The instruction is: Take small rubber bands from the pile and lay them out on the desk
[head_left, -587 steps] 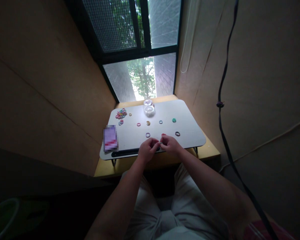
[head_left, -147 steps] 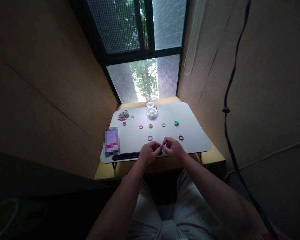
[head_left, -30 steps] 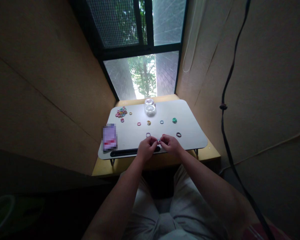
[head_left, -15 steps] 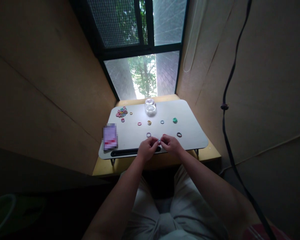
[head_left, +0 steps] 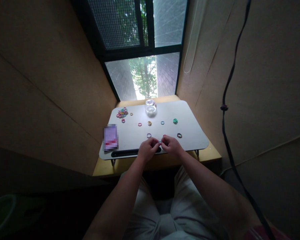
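My left hand (head_left: 148, 148) and my right hand (head_left: 171, 144) meet at the front of a white lap table (head_left: 130, 136). Between their pinched fingertips is a small bluish hair tie (head_left: 160, 142), mostly covered by the fingers. Just beyond lie a lilac hair tie (head_left: 149, 135) and a dark one, the dark hair tie (head_left: 179, 135); something red shows partly behind my right hand. Farther back sit a pink hair tie (head_left: 139, 124), yellow hair ties (head_left: 149, 123), a blue hair tie (head_left: 162, 122) and green hair ties (head_left: 175, 121).
A mixed heap of hair ties (head_left: 122, 113) lies at the back left. A clear round container (head_left: 150, 108) stands at the back edge, near the window (head_left: 143, 76). A blurred-out purple phone-like item (head_left: 110, 137) lies on the left. A dark cord (head_left: 224, 107) hangs at the right.
Both hands stay almost in place, with the fingertips drawn slightly apart around the bluish hair tie. The other things lie as before; the view has shifted a little.
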Demonstrator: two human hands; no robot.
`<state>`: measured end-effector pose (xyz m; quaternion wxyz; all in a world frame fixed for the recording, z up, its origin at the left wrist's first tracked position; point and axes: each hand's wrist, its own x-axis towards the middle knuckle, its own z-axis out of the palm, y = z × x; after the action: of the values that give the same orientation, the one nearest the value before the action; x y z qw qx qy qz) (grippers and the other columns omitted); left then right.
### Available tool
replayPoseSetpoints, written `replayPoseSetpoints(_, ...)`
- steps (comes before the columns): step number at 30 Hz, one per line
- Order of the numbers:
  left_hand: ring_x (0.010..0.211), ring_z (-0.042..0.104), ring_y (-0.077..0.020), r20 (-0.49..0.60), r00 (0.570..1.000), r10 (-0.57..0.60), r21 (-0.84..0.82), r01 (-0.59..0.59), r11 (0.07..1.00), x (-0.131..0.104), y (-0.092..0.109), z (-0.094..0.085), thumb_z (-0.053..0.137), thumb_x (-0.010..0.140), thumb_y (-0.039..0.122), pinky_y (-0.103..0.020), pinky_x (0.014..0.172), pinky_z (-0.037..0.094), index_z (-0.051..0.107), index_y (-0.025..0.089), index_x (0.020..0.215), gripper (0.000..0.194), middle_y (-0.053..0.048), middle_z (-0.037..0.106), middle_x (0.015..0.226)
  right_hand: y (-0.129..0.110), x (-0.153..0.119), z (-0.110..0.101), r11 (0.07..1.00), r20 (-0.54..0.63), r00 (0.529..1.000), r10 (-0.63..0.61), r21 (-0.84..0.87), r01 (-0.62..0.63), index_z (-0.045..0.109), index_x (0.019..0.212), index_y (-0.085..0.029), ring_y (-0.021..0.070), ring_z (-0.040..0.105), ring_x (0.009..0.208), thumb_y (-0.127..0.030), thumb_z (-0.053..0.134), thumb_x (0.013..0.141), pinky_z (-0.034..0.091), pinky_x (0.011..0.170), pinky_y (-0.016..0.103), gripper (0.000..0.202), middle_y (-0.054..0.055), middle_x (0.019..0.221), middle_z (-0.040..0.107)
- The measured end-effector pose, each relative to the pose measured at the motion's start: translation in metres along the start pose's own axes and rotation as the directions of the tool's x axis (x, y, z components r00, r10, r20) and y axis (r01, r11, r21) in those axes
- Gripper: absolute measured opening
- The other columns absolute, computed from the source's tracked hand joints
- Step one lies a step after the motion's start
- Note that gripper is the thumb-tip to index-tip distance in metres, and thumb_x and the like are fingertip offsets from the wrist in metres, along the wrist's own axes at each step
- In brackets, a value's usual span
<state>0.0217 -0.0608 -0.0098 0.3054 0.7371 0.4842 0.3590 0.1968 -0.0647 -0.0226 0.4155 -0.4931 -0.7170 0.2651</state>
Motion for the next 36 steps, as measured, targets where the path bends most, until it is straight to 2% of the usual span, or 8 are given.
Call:
replayPoseSetpoints(12, 0.061, 0.053, -0.0104, -0.008, 1.0, -0.016, -0.001, 0.016, 1.0, -0.0006, -0.0024, 0.0003, 0.06, 0.081, 0.035, -0.023, 0.059, 0.039, 0.063, 0.02, 0.08, 0.015, 0.002, 0.063, 0.068, -0.003, -0.0021, -0.0008, 1.0, 0.036, 0.999, -0.008, -0.002, 0.008, 0.051, 0.069, -0.02, 0.0101, 0.046, 0.054, -0.022, 0.057, 0.074, 0.036, 0.055, 0.023, 0.009, -0.004, 0.06, 0.052)
replayPoseSetpoints(23, 0.059, 0.051, -0.0108, 0.026, 1.0, 0.008, -0.033, -0.007, 0.999, -0.0007, -0.0004, -0.0015, 0.06, 0.081, 0.039, -0.023, 0.057, 0.038, 0.062, 0.019, 0.079, 0.02, 0.002, 0.059, 0.064, -0.0064, -0.0014, -0.0036, 0.998, 0.069, 0.998, 0.014, -0.065, -0.009, 0.047, 0.067, -0.02, 0.01, 0.043, 0.053, -0.022, 0.056, 0.074, 0.03, 0.051, 0.023, 0.012, -0.004, 0.059, 0.05)
replayPoseSetpoints(27, 0.057, 0.049, -0.0103, 0.056, 0.998, 0.025, -0.064, -0.021, 0.998, -0.0015, 0.0, -0.003, 0.061, 0.081, 0.043, -0.023, 0.055, 0.037, 0.062, 0.019, 0.079, 0.025, 0.002, 0.059, 0.064, -0.0044, -0.0014, -0.0023, 0.998, 0.058, 0.998, 0.004, -0.062, 0.0, 0.046, 0.066, -0.02, 0.0098, 0.042, 0.053, -0.022, 0.056, 0.073, 0.031, 0.052, 0.023, 0.012, -0.004, 0.058, 0.048)
replayPoseSetpoints(36, 0.057, 0.048, -0.0095, 0.06, 0.998, 0.02, -0.095, -0.014, 0.995, -0.0011, -0.0042, -0.0015, 0.061, 0.081, 0.04, -0.022, 0.055, 0.037, 0.062, 0.018, 0.079, 0.022, 0.003, 0.057, 0.062, 0.0016, -0.0013, 0.0005, 0.999, 0.045, 0.999, 0.015, -0.032, -0.014, 0.047, 0.066, -0.02, 0.0095, 0.043, 0.053, -0.022, 0.058, 0.072, 0.031, 0.051, 0.022, 0.012, -0.005, 0.059, 0.05)
